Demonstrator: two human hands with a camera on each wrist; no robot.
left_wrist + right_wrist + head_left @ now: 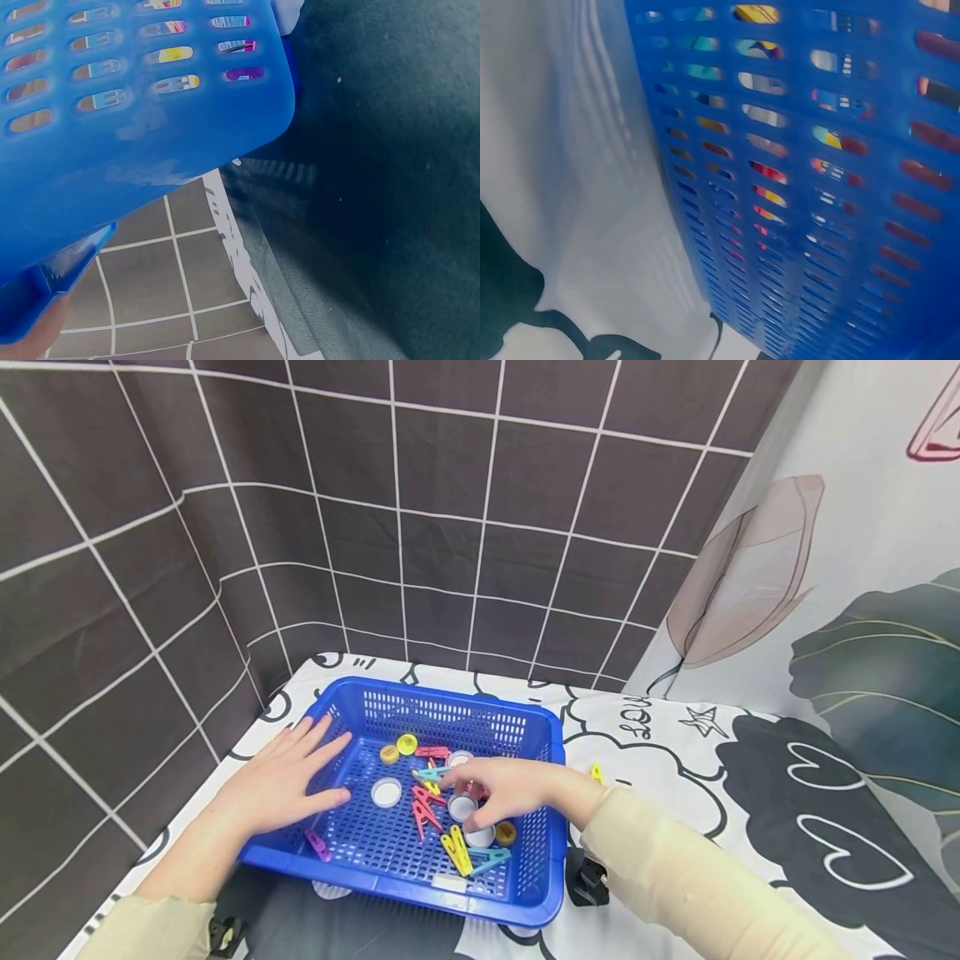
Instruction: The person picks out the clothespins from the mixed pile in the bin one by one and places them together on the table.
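Note:
A blue plastic basket holds clothespins and round caps. My left hand lies across its left rim, fingers straight and spread, near a purple clothespin. My right hand reaches over the right rim, thumb and fingers apart above a grey-white cap. Close to those fingers lie a light blue clothespin, red clothespins and a yellow clothespin. A white cap and a yellow cap sit farther left. Both wrist views show mostly basket wall.
On the patterned cloth, another yellow clothespin lies just outside the basket's right side. A dark tiled-pattern curtain hangs behind. Under the right forearm is a black device.

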